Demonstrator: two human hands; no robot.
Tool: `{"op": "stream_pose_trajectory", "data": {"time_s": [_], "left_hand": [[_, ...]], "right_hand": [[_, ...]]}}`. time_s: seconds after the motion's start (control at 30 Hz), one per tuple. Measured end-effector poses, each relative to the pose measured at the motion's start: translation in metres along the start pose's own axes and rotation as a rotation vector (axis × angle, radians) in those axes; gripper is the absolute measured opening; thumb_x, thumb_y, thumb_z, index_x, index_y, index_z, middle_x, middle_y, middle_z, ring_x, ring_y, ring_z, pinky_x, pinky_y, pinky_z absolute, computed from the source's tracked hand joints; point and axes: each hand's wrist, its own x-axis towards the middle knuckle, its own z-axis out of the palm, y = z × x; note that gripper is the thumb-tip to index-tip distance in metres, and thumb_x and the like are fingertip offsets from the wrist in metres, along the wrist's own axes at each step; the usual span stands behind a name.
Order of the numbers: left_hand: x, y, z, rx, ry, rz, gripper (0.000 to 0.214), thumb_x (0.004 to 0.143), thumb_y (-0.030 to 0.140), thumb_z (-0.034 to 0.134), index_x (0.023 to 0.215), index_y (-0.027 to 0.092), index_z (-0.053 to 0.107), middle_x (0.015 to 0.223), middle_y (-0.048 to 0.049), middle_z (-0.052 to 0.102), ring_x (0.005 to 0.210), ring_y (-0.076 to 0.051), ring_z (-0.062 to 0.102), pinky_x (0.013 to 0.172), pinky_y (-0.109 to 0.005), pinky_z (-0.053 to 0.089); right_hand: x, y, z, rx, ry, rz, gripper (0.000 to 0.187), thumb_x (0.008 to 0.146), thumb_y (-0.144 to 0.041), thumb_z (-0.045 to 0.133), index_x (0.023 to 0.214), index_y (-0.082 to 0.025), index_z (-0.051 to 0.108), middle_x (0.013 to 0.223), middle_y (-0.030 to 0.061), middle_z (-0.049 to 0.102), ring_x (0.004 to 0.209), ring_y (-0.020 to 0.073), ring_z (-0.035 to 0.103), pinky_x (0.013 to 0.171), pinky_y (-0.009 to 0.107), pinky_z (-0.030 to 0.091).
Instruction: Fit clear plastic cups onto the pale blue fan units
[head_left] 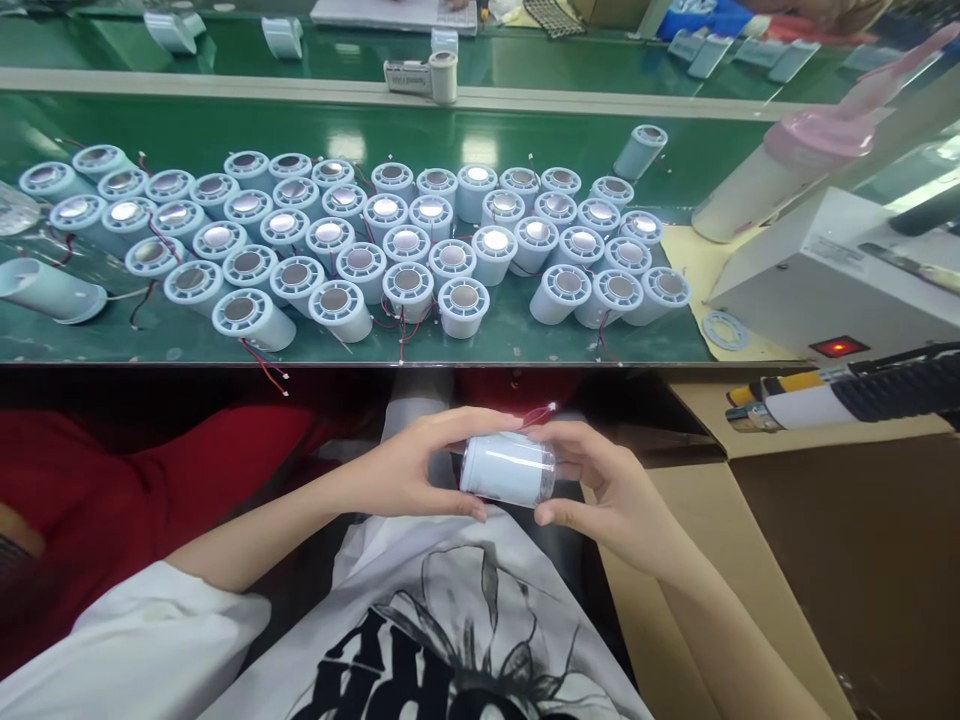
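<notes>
Above my lap, a light-blue cylinder in a clear sleeve [506, 468] lies sideways between my two hands. My left hand [420, 465] grips its left end, thumb below and fingers above. At the other end, my right hand [600, 490] holds the clear rim between thumb and fingers. Thin red wires with a small white connector [551, 407] stick up behind the cylinder. On the green bench beyond stand several rows of similar light-blue cylinders [465, 305], with round metallic discs in their tops and red and dark wires trailing.
At right are a grey box with a lit red switch [838, 347], a pink-capped bottle [780, 170] and a black-hosed tool [825, 395]. An open cardboard box [690, 540] stands below. One cylinder lies on its side [52, 290] at left. A person in red [97, 510] is beside me.
</notes>
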Motion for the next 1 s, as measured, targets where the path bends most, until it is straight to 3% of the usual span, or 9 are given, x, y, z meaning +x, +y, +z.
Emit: {"op": "stream_pose_trajectory", "data": {"time_s": [0.3,0.57,0.8,1.0], "left_hand": [[0.0,-0.002,-0.001,0.05,-0.023,0.059,0.077,0.068,0.021,0.076,0.137,0.028,0.042,0.139,-0.0111,0.048,0.127,-0.028,0.046,0.108,-0.042,0.036],[-0.001,-0.004,-0.001,-0.013,-0.036,0.052,0.079,0.066,0.017,0.077,0.136,0.028,0.043,0.139,-0.0098,0.048,0.128,-0.026,0.046,0.106,-0.039,0.038],[0.0,-0.004,-0.002,-0.078,-0.048,0.057,0.079,0.065,0.012,0.077,0.135,0.03,0.044,0.141,-0.0082,0.046,0.13,-0.025,0.043,0.107,-0.037,0.037],[0.0,-0.003,-0.001,-0.237,-0.057,-0.03,0.078,0.066,0.01,0.076,0.134,0.03,0.046,0.143,-0.008,0.044,0.133,-0.025,0.039,0.106,-0.036,0.039]], "right_hand": [[0.003,-0.001,0.004,0.286,-0.005,0.246,0.046,0.069,-0.042,0.076,0.105,-0.022,0.053,0.097,0.0048,0.063,0.08,0.0153,0.063,0.065,0.024,0.055],[0.007,0.002,0.008,0.47,-0.011,0.367,0.043,0.072,-0.046,0.072,0.098,-0.019,0.051,0.079,-0.0001,0.063,0.061,0.0108,0.063,0.054,0.021,0.055],[0.01,0.005,0.012,0.574,-0.032,0.542,0.054,0.071,-0.06,0.065,0.098,-0.017,0.046,0.058,0.001,0.065,0.048,0.0145,0.065,0.042,0.017,0.05],[0.012,0.005,0.017,0.72,-0.079,0.621,0.054,0.076,-0.064,0.055,0.096,-0.014,0.052,0.06,0.0064,0.069,0.042,0.0114,0.062,0.037,0.013,0.046]]}}
